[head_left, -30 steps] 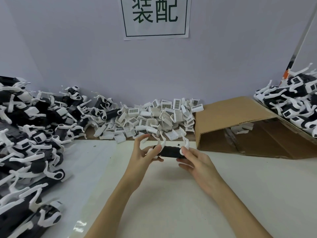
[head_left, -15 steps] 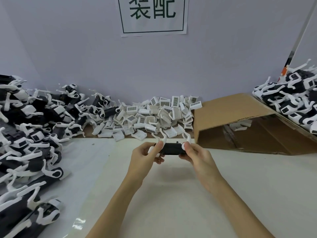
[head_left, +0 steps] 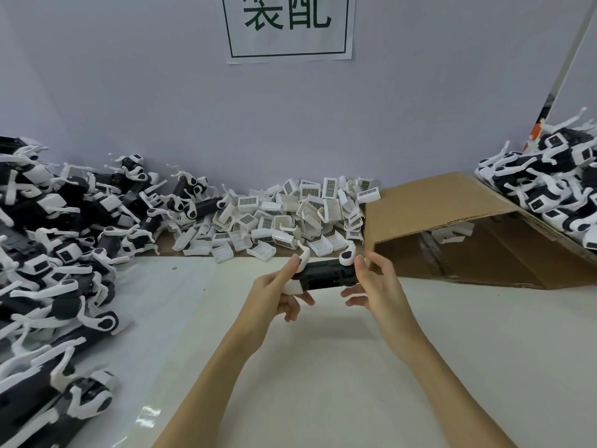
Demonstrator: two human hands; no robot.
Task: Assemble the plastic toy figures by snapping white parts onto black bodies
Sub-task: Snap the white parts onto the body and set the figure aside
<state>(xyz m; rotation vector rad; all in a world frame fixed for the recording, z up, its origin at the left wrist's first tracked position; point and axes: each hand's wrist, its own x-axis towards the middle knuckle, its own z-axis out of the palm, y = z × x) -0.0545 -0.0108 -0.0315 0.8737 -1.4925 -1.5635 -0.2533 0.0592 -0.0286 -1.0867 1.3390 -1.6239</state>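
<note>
A black toy body [head_left: 328,277] with white curved limbs on it hangs level above the pale table [head_left: 452,367], held between both hands. My left hand [head_left: 277,294] grips its left end, thumb up against a white limb. My right hand [head_left: 376,286] pinches its right end beside a round white joint. A heap of loose white grille parts [head_left: 290,218] lies just behind, against the wall.
Black-and-white figures [head_left: 55,253] are piled along the left side. Another pile of figures [head_left: 555,192] sits at the right, on a tilted cardboard box [head_left: 452,215] that opens toward me. A paper sign [head_left: 289,27] hangs on the wall.
The toy body has turned between my hands, so its flat black side now faces me. My left fingers closed round its left end; both hands stayed at the table's middle.
</note>
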